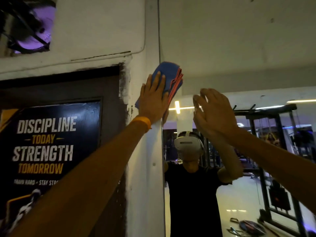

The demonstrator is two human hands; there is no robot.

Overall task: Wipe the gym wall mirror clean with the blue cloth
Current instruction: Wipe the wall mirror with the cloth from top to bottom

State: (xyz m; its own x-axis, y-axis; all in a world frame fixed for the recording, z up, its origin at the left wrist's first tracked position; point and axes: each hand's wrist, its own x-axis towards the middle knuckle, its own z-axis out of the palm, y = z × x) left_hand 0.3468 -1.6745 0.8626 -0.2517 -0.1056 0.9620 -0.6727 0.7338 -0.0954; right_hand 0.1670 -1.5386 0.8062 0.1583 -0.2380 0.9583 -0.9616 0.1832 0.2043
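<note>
Left hand (153, 98) is flat, fingers straight and a bit spread, palm pressing the folded blue cloth (168, 74) against the very left edge of the mirror (239, 40), right where the glass meets the white wall strip (145, 168). It's pressing, not gripping; no fingers wrap round it. The cloth sticks out above and to the right of the fingertips, pink edges showing on its right side, long axis roughly up-and-down with a slight lean. Right hand (213, 113) is raised just beside it to the right, fingers loosely bent and apart, holding nothing; I can't tell whether it touches the glass or only hovers close. Key relation: the cloth is under the left hand at the mirror's left border, so nearly all the unwiped glass lies to the right and below, towards the right hand. My read is the next stroke goes rightward or down, and the right hand sits in that path. Orange wristband (142, 124) on the left wrist, poster (51, 142) further left.
</note>
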